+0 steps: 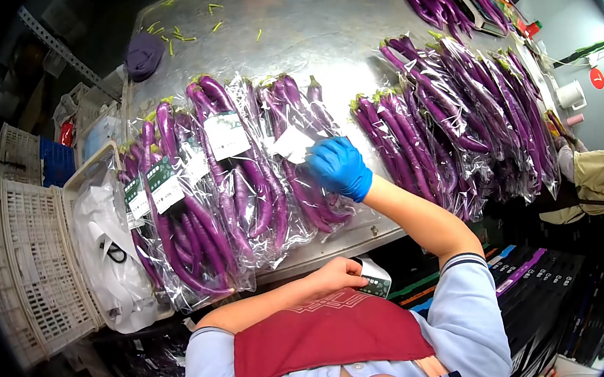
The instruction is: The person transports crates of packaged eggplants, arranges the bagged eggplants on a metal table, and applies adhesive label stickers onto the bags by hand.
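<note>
My right hand, in a blue glove, presses on a white label that lies on a clear bag of purple eggplants; its fingers are bent together. Near my chest, my bare left hand grips a green and white label by its edge. Left of the gloved hand lie more bagged eggplants, several with labels such as the white one. To its right are bagged eggplants on which no labels show.
The metal table holds green scraps and a purple cloth. A white basket with plastic bags stands at the left, beside stacked crates. Dark crates are at lower right. A co-worker is at the right edge.
</note>
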Demonstrator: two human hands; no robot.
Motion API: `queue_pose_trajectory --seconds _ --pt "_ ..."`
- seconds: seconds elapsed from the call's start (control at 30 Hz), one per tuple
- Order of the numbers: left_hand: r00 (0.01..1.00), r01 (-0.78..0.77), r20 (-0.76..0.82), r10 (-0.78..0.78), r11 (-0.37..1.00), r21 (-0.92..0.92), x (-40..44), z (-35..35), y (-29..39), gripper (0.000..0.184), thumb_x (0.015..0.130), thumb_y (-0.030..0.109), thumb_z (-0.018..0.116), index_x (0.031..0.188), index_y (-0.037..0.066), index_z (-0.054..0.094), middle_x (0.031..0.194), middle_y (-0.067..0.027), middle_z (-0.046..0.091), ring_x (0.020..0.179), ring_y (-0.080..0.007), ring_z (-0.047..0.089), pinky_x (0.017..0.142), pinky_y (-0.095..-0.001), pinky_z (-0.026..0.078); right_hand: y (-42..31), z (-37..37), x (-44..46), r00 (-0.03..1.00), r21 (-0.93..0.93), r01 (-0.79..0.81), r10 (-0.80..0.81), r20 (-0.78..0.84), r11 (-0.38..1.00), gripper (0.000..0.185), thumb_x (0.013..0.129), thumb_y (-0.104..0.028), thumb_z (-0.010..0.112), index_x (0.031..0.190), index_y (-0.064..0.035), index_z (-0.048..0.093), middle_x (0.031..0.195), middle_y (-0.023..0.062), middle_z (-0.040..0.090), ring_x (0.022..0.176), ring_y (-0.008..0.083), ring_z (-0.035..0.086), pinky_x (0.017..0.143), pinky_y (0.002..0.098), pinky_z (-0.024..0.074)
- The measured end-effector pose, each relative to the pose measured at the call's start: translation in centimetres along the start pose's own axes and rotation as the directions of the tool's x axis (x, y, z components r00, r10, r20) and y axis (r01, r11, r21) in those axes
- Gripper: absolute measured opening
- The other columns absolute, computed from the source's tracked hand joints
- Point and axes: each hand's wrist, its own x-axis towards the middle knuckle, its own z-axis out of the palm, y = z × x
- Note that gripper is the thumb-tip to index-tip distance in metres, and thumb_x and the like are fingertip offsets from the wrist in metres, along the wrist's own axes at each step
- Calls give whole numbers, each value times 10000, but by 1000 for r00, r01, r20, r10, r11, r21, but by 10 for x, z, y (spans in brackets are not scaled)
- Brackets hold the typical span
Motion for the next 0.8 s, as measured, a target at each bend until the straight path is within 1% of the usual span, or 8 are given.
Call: queue_pose_trajectory --seconds 0.17,0.23,0.37,0.47,0.6,0.67,0.73,0.8 --pt "999 17 45 -17 1000 -2 4 0 -1 123 762 127 624 742 10 592 655 30 542 614 -37 458 561 -199 377 18 -23 35 976 234 -216 206 66 948 114 701 -119 574 802 -75 544 720 90 550 654 267 531 575 353 419" --pt "998 20 57 -19 1000 -16 5 1 -3 121 763 128 623 758 10 597 668 27 552 624 -39 469 572 -202 386 32 -28 61 955 207 -286 296 -18 936 72 696 -136 574 737 -80 554 687 103 553 629 271 531 567 365 415" --pt "997 14 78 -17 999 35 7 -3 -4 125 765 133 623 788 11 607 689 24 566 642 -41 482 590 -208 399 72 -16 98 956 89 -269 278 -98 959 78 701 -161 553 700 -84 557 660 104 552 624 284 540 565 368 427" --pt "999 -29 24 29 999 -26 1 0 2 138 756 124 608 675 23 562 613 20 502 591 -45 434 541 -214 358 93 -10 112 969 -23 -231 228 -93 973 75 689 -160 561 680 -91 534 663 90 550 623 274 538 560 366 419" --pt "999 -24 29 25 999 -39 -5 -2 8 105 749 102 610 769 0 607 675 3 559 636 -53 483 579 -213 388 83 -11 106 979 -197 -112 74 -189 974 110 686 -148 566 639 -105 476 619 48 489 587 230 495 545 334 382" --pt "999 -19 33 20 999 -43 -5 -3 7 104 748 99 610 775 -2 607 681 0 563 640 -54 487 582 -213 390 58 -3 77 995 -216 -64 45 -91 974 103 665 -128 559 642 -103 462 621 35 478 587 210 490 566 329 387" --pt "999 -16 44 18 999 -47 -4 -4 6 104 747 97 610 777 -3 607 685 -1 564 642 -55 488 583 -213 390 27 5 38 990 -229 -10 41 131 973 83 646 -115 544 664 -98 465 644 38 481 620 199 495 591 327 390" --pt "998 -9 64 12 999 -50 -4 -4 6 104 747 97 609 777 -3 606 687 -1 563 642 -55 487 582 -212 389 8 16 7 982 -86 30 -13 188 996 100 639 -113 530 726 -82 492 692 57 503 657 212 505 620 337 404"
